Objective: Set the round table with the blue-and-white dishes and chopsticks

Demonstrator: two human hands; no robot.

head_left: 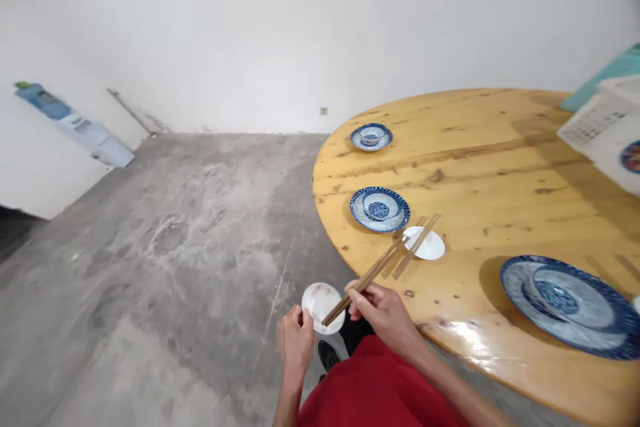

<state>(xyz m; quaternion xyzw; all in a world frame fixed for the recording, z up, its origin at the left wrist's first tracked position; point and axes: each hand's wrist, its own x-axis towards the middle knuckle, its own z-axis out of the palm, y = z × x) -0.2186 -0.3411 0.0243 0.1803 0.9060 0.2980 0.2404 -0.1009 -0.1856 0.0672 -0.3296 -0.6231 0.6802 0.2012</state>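
Observation:
My left hand [296,335] grips the edge of a small white saucer [318,300], held off the table's side above the floor. Between the thumb and fingers of my right hand [377,307] is a pair of wooden chopsticks [370,275], slanting up to the right, their lower ends over the saucer. On the table just beyond lies another small white saucer [431,248] with a pair of chopsticks [416,247] resting across it. Beside that is a blue-and-white plate [356,208] with a bowl [379,205] on it.
The round wooden table [475,200] fills the right side. A second blue-and-white plate [510,273] with a bowl is at right, a third plate [356,140] farther back. A white basket [595,123] stands at far right. A water dispenser [95,137] is against the left wall.

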